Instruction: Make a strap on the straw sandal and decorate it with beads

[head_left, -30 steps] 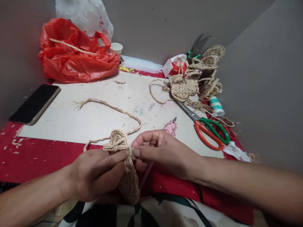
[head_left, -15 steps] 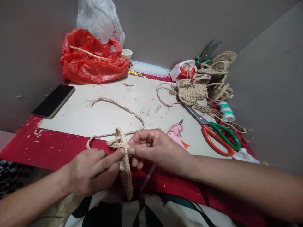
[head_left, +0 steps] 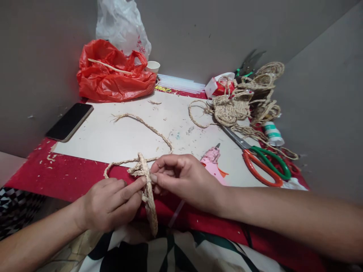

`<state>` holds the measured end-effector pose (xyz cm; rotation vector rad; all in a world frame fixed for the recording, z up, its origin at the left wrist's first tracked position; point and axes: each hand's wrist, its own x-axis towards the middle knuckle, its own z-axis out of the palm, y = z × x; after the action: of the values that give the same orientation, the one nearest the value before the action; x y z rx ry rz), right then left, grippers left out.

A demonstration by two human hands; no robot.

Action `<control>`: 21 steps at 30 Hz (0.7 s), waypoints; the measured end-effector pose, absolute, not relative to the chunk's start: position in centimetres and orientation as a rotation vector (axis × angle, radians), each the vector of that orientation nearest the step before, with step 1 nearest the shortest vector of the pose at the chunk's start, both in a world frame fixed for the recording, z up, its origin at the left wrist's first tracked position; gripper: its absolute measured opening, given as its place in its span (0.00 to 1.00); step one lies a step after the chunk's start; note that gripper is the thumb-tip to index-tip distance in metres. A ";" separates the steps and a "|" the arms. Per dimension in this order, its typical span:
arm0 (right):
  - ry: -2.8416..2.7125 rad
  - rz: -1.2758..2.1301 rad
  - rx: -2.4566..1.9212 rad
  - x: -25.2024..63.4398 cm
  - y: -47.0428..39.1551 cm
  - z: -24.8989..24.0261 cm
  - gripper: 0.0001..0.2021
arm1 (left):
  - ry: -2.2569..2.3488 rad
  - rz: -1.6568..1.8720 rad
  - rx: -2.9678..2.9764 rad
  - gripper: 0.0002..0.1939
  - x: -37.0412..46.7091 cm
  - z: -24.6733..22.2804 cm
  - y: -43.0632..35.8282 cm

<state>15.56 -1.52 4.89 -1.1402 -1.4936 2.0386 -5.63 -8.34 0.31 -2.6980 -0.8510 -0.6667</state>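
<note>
Between my hands a flat piece of coiled straw braid point(head_left: 150, 206) is held on edge, above the table's front edge. My left hand point(head_left: 115, 202) grips it from the left, with the index finger pressed along its side. From the right, the thumb and fingers of my right hand point(head_left: 184, 179) pinch the same piece near its upper part. A loose tail of straw braid point(head_left: 147, 130) runs from the piece across the white board and ends in a frayed tip. Just beyond my right hand lies a pink glue gun point(head_left: 211, 162), partly hidden by that hand.
Scissors point(head_left: 263, 162) with orange and green handles lie right, beside woven straw pieces point(head_left: 232, 109) and a white-and-green roll point(head_left: 273, 134). At left are a phone point(head_left: 70, 121) and a red plastic bag point(head_left: 113, 83). Glue sticks point(head_left: 181, 84) and a paper cup point(head_left: 153, 67) stand behind the white board point(head_left: 93, 145).
The view has shifted slightly. Both hands keep hold of the braided piece, which has turned a little more edge-on, and my right hand's lower fingers have curled in closer behind it.
</note>
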 end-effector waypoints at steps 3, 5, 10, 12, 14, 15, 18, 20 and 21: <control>-1.539 1.900 -1.206 15.6 -1.9 5.2 0.12 | -0.786 -0.612 -2.632 0.08 -5.0 0.7 -8.2; -1.551 1.856 -1.242 15.7 -1.9 5.3 0.14 | -0.750 -0.592 -2.616 0.09 -4.7 1.0 -8.0; -1.617 1.805 -1.290 16.0 -1.7 5.5 0.15 | -0.714 -0.650 -2.611 0.09 -4.2 1.3 -7.7; -1.648 1.814 -1.304 16.0 -1.5 5.6 0.14 | -0.698 -0.649 -2.613 0.09 -4.3 1.3 -7.7; -1.712 1.799 -1.324 16.0 -1.4 5.7 0.11 | -0.651 -0.631 -2.612 0.09 -4.4 1.3 -7.6; -1.757 1.774 -1.338 16.0 -1.3 5.7 0.09 | -0.624 -0.625 -2.612 0.10 -4.4 1.3 -7.6; -1.912 1.641 -1.356 15.8 -1.3 5.7 0.03 | -0.575 -0.633 -2.614 0.11 -4.2 1.4 -7.2; -1.977 1.572 -1.348 15.6 -1.2 5.7 0.04 | -0.575 -0.664 -2.609 0.11 -4.1 1.4 -7.0; -1.973 1.575 -1.341 15.5 -1.2 5.7 0.04 | -0.582 -0.682 -2.605 0.11 -4.1 1.3 -6.8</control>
<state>15.53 -1.23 5.71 -1.3415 -1.9733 1.5751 -4.11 -6.85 1.31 -2.6053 -0.5823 -0.6818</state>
